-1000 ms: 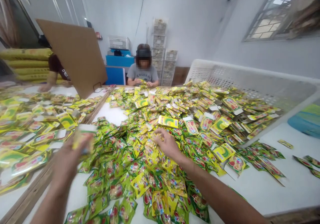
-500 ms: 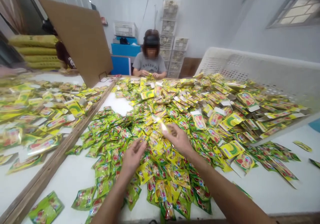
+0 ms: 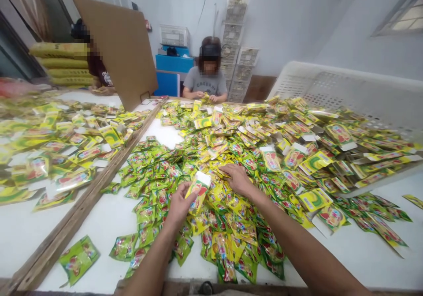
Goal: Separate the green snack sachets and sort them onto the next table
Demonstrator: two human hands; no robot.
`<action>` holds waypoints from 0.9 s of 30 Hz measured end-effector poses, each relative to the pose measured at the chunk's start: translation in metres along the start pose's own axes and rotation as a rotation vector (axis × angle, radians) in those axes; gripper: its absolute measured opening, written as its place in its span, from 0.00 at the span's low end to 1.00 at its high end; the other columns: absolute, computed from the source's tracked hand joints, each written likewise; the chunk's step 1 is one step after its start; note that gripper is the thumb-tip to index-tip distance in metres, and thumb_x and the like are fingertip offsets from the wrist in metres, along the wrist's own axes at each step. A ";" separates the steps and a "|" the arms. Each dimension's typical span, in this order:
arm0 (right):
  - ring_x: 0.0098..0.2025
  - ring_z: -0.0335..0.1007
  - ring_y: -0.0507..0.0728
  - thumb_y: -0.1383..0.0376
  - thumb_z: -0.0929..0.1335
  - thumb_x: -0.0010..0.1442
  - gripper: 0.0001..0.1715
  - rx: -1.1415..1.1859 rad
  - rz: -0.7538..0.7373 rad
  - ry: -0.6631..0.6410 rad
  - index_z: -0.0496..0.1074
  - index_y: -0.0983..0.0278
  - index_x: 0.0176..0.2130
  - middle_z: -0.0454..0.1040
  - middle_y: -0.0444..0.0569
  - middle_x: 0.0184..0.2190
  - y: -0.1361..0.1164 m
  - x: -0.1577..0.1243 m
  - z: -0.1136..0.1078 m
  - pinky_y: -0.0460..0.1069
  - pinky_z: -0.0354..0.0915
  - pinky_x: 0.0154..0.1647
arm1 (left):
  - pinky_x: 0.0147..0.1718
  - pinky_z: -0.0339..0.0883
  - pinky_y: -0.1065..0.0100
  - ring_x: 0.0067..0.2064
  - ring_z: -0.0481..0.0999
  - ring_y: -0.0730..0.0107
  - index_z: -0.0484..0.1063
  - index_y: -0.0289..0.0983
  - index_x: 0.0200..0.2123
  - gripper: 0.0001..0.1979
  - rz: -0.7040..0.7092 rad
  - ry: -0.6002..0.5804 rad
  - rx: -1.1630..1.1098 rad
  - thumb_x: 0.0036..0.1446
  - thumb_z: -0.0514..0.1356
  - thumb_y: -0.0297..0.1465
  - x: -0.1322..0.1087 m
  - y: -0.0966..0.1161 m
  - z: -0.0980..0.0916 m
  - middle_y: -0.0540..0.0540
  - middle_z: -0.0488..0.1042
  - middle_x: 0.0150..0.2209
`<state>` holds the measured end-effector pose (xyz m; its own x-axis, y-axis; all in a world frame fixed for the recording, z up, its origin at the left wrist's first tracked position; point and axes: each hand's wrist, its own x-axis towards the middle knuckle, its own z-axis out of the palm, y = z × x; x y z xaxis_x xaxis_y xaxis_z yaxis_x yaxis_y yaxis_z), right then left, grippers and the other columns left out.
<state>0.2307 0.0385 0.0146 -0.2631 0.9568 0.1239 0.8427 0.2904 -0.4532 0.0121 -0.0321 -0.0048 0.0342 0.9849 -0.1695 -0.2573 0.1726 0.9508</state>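
In my left hand (image 3: 180, 205) is a small yellow-and-green carton (image 3: 199, 192) with fruit pictures, tilted, its white end flap upward. The fingers and thumb close around its sides. To the right, my right hand (image 3: 238, 179) reaches down onto the heap, its fingers together on a yellow sachet (image 3: 222, 171); the fingertips are partly hidden. Beneath and around both hands lie many glossy sachets, yellow ones (image 3: 239, 205) in the middle and green ones (image 3: 145, 214) to the left.
Flat cartons (image 3: 315, 161) spill from a tipped white perforated crate (image 3: 330, 84) at right. A wooden strip (image 3: 82, 199) divides the table, with more cartons (image 3: 76, 152) beyond it. A cardboard sheet (image 3: 119, 49) stands at the back. A co-worker (image 3: 205, 82) sits opposite; another is partly hidden at left.
The carton has passed from my right hand to my left, which is now closed on it. My right hand has dropped onto the sachets. The view has shifted slightly left.
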 end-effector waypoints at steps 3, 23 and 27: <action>0.43 0.67 0.61 0.65 0.60 0.59 0.14 0.041 -0.006 0.067 0.73 0.63 0.40 0.74 0.54 0.38 -0.005 -0.017 0.007 0.53 0.60 0.44 | 0.37 0.66 0.68 0.39 0.75 0.63 0.70 0.36 0.35 0.16 0.037 0.006 0.100 0.45 0.64 0.39 -0.001 0.003 -0.005 0.45 0.77 0.38; 0.23 0.56 0.50 0.53 0.70 0.45 0.17 0.551 0.148 -0.189 0.65 0.64 0.22 0.61 0.39 0.17 -0.042 -0.043 0.004 0.45 0.53 0.24 | 0.30 0.66 0.70 0.30 0.75 0.67 0.75 0.34 0.37 0.19 -0.126 -0.250 0.083 0.42 0.66 0.39 -0.011 0.002 -0.007 0.44 0.78 0.33; 0.21 0.48 0.49 0.55 0.67 0.50 0.19 0.362 0.107 -0.146 0.55 0.62 0.21 0.53 0.37 0.17 -0.049 -0.039 0.002 0.45 0.46 0.23 | 0.27 0.67 0.70 0.26 0.74 0.69 0.73 0.34 0.39 0.21 -0.178 -0.240 0.049 0.42 0.67 0.38 -0.009 -0.002 -0.008 0.45 0.78 0.31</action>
<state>0.1989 -0.0135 0.0298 -0.2689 0.9615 -0.0560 0.6557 0.1401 -0.7419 0.0042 -0.0418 -0.0069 0.3033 0.9127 -0.2737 -0.1799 0.3369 0.9242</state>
